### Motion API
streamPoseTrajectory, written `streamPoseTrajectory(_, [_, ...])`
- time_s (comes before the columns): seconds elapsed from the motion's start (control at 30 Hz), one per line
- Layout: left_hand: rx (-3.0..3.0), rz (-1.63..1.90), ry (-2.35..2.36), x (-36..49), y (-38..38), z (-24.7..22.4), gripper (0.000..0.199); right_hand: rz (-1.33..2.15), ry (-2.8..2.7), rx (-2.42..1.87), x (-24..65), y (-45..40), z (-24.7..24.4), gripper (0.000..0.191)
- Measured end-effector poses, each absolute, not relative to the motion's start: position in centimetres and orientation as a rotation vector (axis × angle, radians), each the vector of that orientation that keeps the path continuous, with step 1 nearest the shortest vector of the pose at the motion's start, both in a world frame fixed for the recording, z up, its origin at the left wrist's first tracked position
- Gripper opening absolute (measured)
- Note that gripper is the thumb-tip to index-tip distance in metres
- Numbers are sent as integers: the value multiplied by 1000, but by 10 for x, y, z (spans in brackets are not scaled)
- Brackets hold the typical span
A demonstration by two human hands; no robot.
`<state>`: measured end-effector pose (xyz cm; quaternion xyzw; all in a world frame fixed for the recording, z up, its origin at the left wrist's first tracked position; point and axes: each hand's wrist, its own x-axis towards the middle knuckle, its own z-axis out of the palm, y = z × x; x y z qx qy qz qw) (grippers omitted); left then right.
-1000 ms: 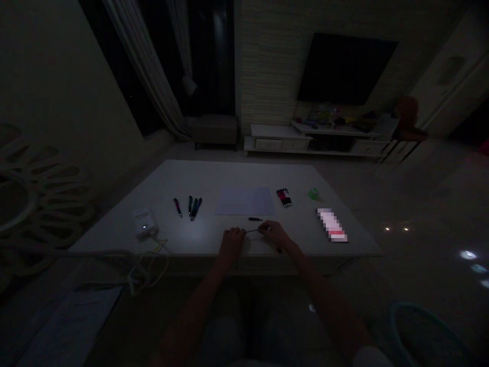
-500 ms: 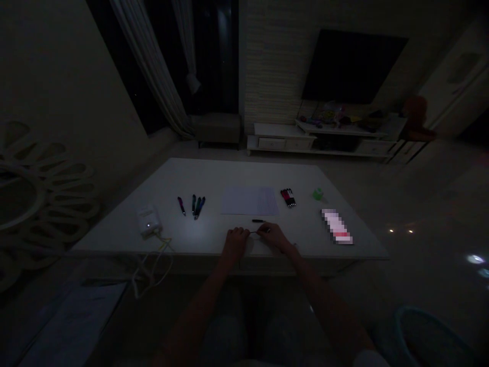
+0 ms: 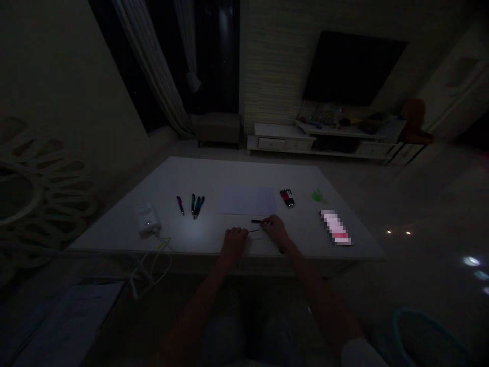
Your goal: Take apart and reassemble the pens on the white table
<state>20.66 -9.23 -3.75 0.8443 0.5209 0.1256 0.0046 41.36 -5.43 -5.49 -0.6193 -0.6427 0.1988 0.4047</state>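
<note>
My left hand (image 3: 234,241) is closed near the table's front edge around a thin dark rod (image 3: 253,231), which sticks out to the right. To its right, my right hand (image 3: 274,228) pinches the right end of a short black pen part (image 3: 256,221) lying on the table. Behind both hands lies a white paper sheet (image 3: 244,200). Several red, black and white pens (image 3: 288,198) sit side by side right of the sheet. Left of it are a purple pen (image 3: 180,205) and a group of dark blue and green pens (image 3: 197,206).
A white box (image 3: 147,220) with cables is at the white table's (image 3: 214,173) left. On the right are a green object (image 3: 317,194) and a pixelated phone (image 3: 336,227). A blue-rimmed basin (image 3: 397,326) stands on the floor at lower right.
My right hand has let go of the thin rod and moved forward to the short black part. The rod stays in my left hand, its right end now free.
</note>
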Motion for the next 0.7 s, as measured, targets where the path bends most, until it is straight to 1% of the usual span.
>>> streamPoseTrajectory(0.1, [2654, 404, 1624, 207, -92, -38, 20, 569, -1605, -1523, 408, -51, -57, 19])
streamPoseTrajectory(0.27, [2685, 425, 1618, 208, -91, -40, 19, 630, -1511, -1492, 413, -72, -62, 26])
streamPoseTrajectory(0.47, [2709, 421, 1563, 208, -91, -41, 18, 632, -1665, -1407, 395, -93, -59, 16])
streamPoseTrajectory(0.6, [2688, 436, 1572, 207, -91, -42, 19, 599, -1574, -1493, 418, -93, -58, 17])
streamPoseTrajectory(0.7, [2689, 450, 1568, 207, -90, -44, 19, 511, -1503, -1582, 444, -92, -62, 21])
